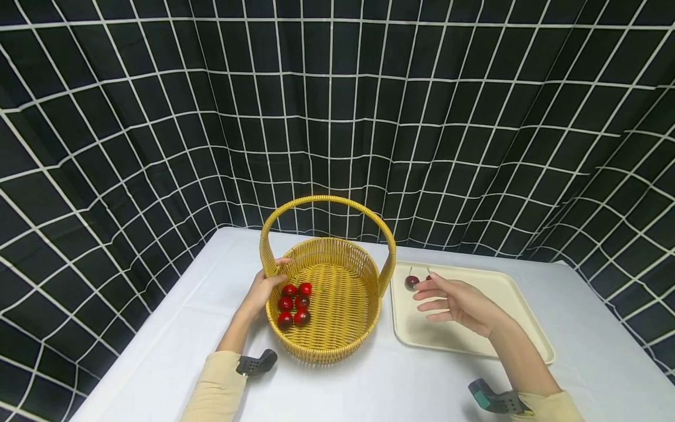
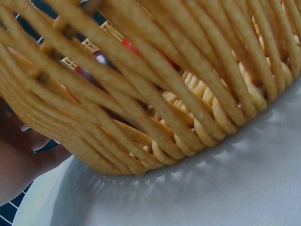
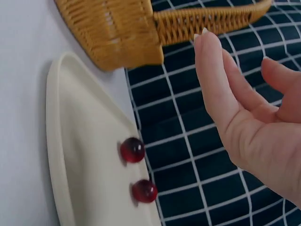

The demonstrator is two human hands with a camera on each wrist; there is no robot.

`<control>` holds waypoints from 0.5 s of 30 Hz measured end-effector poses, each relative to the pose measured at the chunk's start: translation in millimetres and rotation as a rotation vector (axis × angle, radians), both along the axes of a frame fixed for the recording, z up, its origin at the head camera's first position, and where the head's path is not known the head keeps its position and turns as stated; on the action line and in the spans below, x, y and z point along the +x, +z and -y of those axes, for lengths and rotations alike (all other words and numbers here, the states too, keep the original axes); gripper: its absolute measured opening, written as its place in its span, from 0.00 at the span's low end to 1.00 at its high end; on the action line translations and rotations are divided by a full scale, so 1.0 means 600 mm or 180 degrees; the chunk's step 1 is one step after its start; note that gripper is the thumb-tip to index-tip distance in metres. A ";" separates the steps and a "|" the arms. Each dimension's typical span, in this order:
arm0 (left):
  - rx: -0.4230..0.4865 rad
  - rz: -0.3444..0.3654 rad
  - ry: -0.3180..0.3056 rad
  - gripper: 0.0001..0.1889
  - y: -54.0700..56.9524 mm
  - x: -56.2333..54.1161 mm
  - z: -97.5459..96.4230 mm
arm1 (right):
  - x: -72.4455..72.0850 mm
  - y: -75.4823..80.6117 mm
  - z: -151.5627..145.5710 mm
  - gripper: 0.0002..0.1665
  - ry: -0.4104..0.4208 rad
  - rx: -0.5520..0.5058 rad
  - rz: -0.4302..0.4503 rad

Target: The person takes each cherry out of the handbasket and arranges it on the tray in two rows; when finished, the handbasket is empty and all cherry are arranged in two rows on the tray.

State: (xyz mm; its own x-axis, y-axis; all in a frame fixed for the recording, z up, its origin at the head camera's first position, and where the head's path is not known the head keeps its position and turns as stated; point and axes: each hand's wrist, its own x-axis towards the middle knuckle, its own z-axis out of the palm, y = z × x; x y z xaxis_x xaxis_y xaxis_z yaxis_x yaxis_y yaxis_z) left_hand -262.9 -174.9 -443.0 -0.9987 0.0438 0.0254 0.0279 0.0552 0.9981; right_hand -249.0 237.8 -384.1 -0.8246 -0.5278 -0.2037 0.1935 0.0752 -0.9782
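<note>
A yellow woven basket [image 1: 345, 293] with a tall arched handle stands on the white cloth. Several dark red cherries [image 1: 285, 303] are grouped on the left side of its floor. My left hand [image 1: 259, 291] grips the basket's left rim by the handle's foot, its thumb over the edge; the left wrist view shows part of this hand [image 2: 21, 160] against the outer weave. Above the cream tray [image 1: 511, 293] my right hand [image 1: 464, 302] hovers, fingers extended and holding nothing. Two cherries, one nearer the basket [image 3: 132, 150] and another [image 3: 144, 191], lie near the tray's far edge.
A white cloth [image 1: 358, 387] covers the table. Black curtains with a white grid [image 1: 337, 135] hang behind it and at both sides. The tray stands right of the basket, close beside it. The basket's handle [image 1: 328, 198] rises high over its opening.
</note>
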 end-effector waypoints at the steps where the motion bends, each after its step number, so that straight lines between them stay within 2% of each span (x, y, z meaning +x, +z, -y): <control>1: -0.0003 -0.0007 0.0007 0.23 -0.005 -0.003 0.001 | 0.002 0.002 0.005 0.25 0.0037 0.0002 0.0003; 5: 0.0006 -0.0030 0.0043 0.23 -0.022 -0.013 0.004 | 0.009 0.007 0.029 0.25 0.0146 0.0040 -0.0001; 15: 0.0010 -0.0112 0.0081 0.23 -0.027 -0.015 0.002 | 0.017 0.019 0.088 0.28 0.0442 -0.0043 0.0003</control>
